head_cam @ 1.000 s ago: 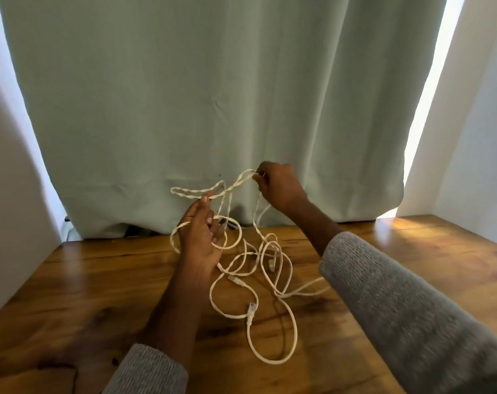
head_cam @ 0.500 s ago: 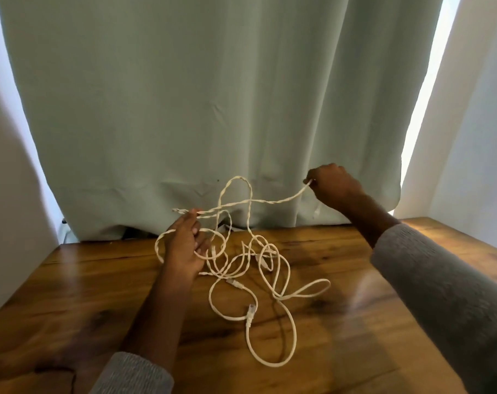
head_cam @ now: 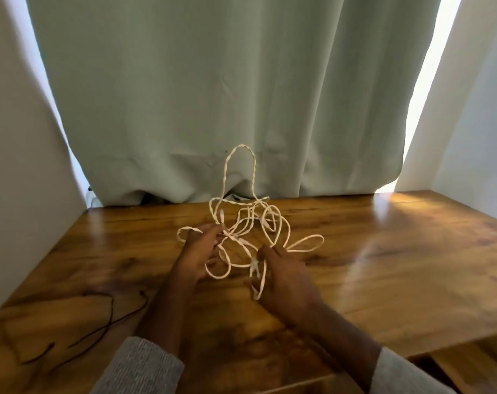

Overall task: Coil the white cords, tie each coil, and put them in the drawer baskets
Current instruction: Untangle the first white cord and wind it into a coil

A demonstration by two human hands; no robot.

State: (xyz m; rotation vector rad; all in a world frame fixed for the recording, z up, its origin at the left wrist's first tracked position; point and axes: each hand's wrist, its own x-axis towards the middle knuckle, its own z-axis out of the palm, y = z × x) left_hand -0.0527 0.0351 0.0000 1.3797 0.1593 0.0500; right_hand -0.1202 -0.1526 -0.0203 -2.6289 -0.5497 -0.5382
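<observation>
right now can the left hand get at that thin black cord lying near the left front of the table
Probably yes. The black cord lies bare on the wooden table, with nothing over it, near the left forearm. But the left hand is busy holding the white cord, so it would need to let go first.

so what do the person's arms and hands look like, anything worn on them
Both hands, left hand and right hand, are bare, with no gloves, rings or watch visible. Each forearm ends in a heathered grey knit sleeve: left sleeve and right sleeve, pushed back from the wrists.
</observation>
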